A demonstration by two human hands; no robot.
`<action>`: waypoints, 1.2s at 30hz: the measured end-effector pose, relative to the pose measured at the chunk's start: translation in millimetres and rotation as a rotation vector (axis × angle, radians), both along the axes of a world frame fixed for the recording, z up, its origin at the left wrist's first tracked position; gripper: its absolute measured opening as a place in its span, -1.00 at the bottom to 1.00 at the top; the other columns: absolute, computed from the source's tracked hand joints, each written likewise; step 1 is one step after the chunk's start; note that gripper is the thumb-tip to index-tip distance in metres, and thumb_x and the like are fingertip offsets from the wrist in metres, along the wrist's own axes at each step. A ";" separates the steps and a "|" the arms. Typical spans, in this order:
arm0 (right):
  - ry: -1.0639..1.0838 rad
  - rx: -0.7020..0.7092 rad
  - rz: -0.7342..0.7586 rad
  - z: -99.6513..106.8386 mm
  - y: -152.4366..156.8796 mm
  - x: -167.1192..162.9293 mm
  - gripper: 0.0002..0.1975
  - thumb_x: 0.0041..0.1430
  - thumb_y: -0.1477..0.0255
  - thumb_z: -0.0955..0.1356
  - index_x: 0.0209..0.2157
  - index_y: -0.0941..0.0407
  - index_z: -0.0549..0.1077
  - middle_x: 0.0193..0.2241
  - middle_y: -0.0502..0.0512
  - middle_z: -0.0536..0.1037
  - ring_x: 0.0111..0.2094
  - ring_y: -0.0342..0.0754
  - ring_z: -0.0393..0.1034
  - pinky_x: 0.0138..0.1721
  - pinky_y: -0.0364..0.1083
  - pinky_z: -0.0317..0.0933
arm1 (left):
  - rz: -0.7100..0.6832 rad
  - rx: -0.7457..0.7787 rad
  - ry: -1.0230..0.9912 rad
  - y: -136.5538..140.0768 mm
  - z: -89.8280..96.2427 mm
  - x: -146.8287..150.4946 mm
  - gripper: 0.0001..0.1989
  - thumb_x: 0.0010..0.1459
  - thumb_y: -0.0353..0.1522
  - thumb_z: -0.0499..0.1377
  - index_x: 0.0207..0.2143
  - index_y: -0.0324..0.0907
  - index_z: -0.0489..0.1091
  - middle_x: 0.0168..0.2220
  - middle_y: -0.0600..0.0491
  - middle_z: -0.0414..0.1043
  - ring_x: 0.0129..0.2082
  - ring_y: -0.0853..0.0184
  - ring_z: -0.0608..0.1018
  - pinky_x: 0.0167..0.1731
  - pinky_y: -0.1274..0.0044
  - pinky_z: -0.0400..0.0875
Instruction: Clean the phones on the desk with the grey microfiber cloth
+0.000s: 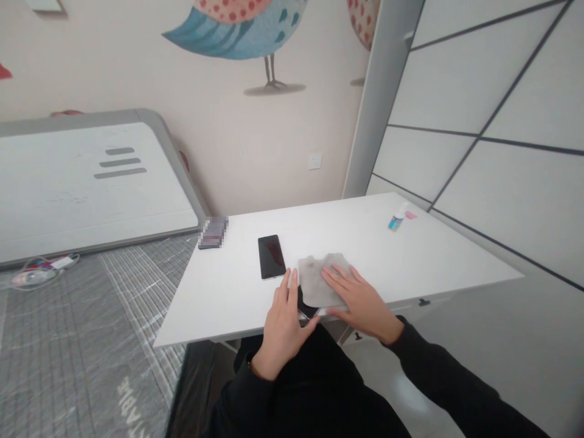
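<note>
At lower centre, the right hand (362,304) lies fingers-spread on the grey cloth (316,287) — over a dark device (308,309), long axis hidden. The left hand (283,325), fingers straight, flanks its left side — grip unclear.

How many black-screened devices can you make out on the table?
2: an uncovered device beyond the left hand, and a partly covered device under the gray cloth. The pixelated object can't be identified.
</note>
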State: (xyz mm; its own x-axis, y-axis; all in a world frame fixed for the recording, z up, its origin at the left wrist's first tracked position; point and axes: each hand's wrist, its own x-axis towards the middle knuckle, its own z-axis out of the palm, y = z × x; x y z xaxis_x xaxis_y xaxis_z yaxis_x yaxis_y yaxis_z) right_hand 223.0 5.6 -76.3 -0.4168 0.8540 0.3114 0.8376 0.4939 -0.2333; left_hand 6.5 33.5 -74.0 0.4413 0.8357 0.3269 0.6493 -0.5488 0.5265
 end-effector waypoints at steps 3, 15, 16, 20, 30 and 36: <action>0.023 -0.071 0.280 2.1 2.6 -8.1 0.06 0.15 -0.26 0.26 0.43 0.17 0.04 0.38 0.31 0.21 0.41 0.26 0.04 0.40 0.29 -0.09 | -0.011 -0.007 0.004 -0.1 -0.6 0.0 0.11 0.05 -0.48 0.28 0.47 -0.09 -0.37 0.47 -0.26 -0.11 0.43 -0.07 0.13 0.30 0.08 0.25; 0.021 -0.119 0.149 9.1 7.6 -4.5 -0.20 0.34 -0.16 0.12 0.39 0.06 0.18 0.35 0.21 0.29 0.36 0.20 0.16 0.39 0.33 -0.08 | 0.007 -0.031 -0.023 -1.4 1.2 0.5 0.07 0.10 -0.37 0.31 0.47 -0.11 -0.32 0.48 -0.24 -0.12 0.43 -0.07 0.14 0.27 0.11 0.30; 0.020 -0.106 0.068 8.9 7.4 -1.9 -0.22 0.37 -0.13 0.09 0.39 0.07 0.17 0.35 0.23 0.27 0.36 0.23 0.16 0.37 0.37 -0.07 | 0.013 -0.030 -0.020 -1.6 1.7 0.8 0.05 0.12 -0.34 0.30 0.47 -0.11 -0.31 0.47 -0.24 -0.11 0.43 -0.08 0.14 0.27 0.10 0.31; 0.004 -0.102 0.269 6.9 8.7 -1.7 -0.04 0.20 -0.25 0.22 0.41 0.09 0.13 0.38 0.23 0.21 0.40 0.25 0.07 0.39 0.32 -0.07 | 0.020 -0.067 -0.015 -2.3 2.8 1.1 0.06 0.08 -0.41 0.30 0.47 -0.10 -0.29 0.48 -0.22 -0.11 0.42 -0.05 0.16 0.27 0.14 0.31; 0.014 -0.065 0.253 3.4 10.1 -4.8 -0.15 0.29 -0.16 0.22 0.42 0.05 0.10 0.37 0.19 0.24 0.39 0.19 0.11 0.40 0.31 -0.10 | 0.016 -0.023 0.003 0.8 -1.8 -0.5 0.08 0.08 -0.40 0.32 0.47 -0.12 -0.30 0.48 -0.23 -0.12 0.44 -0.03 0.11 0.31 0.14 0.26; 0.037 -0.044 0.250 1.2 5.0 -0.3 -0.02 0.19 -0.22 0.26 0.44 0.08 0.05 0.39 0.23 0.20 0.40 0.25 0.06 0.41 0.27 -0.10 | 0.033 -0.012 0.030 -0.2 0.2 1.0 0.07 0.09 -0.42 0.31 0.47 -0.10 -0.30 0.48 -0.20 -0.10 0.44 -0.01 0.12 0.30 0.17 0.28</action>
